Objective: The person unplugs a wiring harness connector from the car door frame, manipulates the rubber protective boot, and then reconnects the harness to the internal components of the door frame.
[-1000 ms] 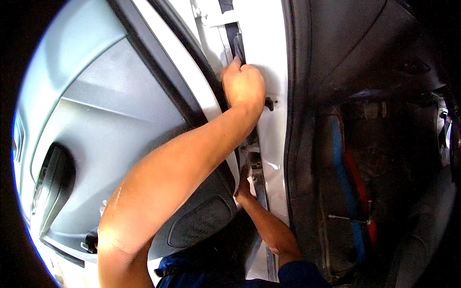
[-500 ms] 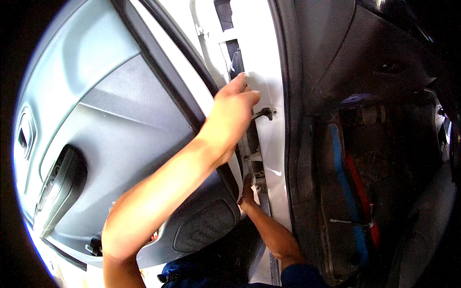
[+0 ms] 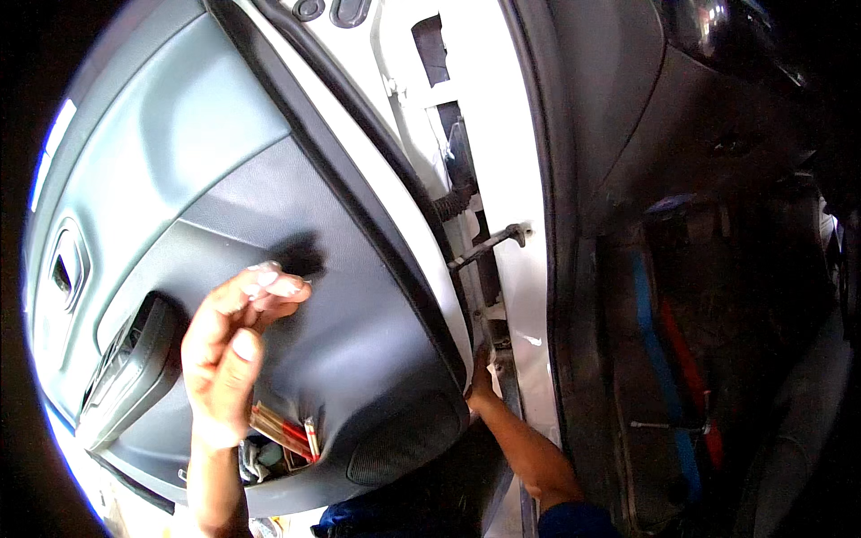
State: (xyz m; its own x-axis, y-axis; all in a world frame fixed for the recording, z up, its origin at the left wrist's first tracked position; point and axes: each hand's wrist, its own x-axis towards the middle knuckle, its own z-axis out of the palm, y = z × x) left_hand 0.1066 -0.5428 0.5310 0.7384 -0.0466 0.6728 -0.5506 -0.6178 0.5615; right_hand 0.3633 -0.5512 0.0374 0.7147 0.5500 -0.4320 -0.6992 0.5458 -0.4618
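Note:
My left hand [image 3: 238, 345] is raised in front of the grey inner door panel [image 3: 278, 206], palm turned inward. Its fingers are loosely bent, with the thumb apart from them, and nothing shows in its grasp; the fingertips are washed out by glare. Low in the gap between the door and the white door frame [image 3: 516, 179] is my right hand [image 3: 482, 390], at the door's edge. Its fingers are mostly hidden in there. Above it, a black door check strap [image 3: 484, 249] spans the gap, and a ribbed black cable sleeve [image 3: 455, 204] shows higher up.
Below my left hand, the door pocket [image 3: 273, 453] holds several small items. A speaker grille [image 3: 408, 439] and a dark armrest handle [image 3: 134, 354] are on the panel. In the dark footwell at right lie a blue strip [image 3: 659, 359], a red strip [image 3: 691, 377] and a metal rod [image 3: 664, 425].
My left hand has left the door gap and swung left and down, in front of the panel. The strap and cable sleeve are now uncovered. My right hand stays low in the gap.

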